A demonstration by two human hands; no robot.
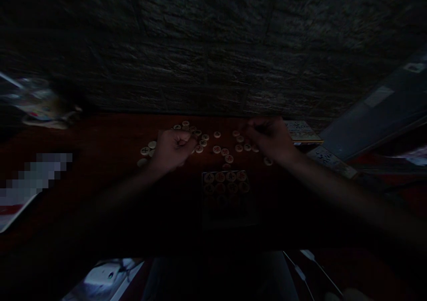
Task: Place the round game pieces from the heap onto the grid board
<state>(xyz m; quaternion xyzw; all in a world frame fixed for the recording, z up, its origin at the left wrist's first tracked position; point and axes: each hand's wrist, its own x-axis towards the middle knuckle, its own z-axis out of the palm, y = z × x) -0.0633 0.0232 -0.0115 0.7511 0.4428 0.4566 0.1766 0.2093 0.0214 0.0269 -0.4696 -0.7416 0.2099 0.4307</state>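
Observation:
Round xiangqi pieces (228, 158) with red or dark characters lie scattered over a reddish-brown table (110, 134). My left hand (171, 149) is among the pieces on the left, its fingers curled into a pinch. Whether a piece is inside them is hidden. Over the right-hand pieces, my right hand (270, 137) is also closed, thumb and fingers drawn together; what they hold, if anything, is too dark to make out. Between my forearms sits a shallow square box (204, 209) with pieces laid in rows, its near part lost in shadow.
A dark stone wall (207, 65) rises behind the table. Printed cartons (302, 131) lie beyond my right wrist. At the left are a plastic-wrapped item (43, 103) and a flat device with a blurred screen (33, 181). White cables (300, 272) hang below the table's near edge.

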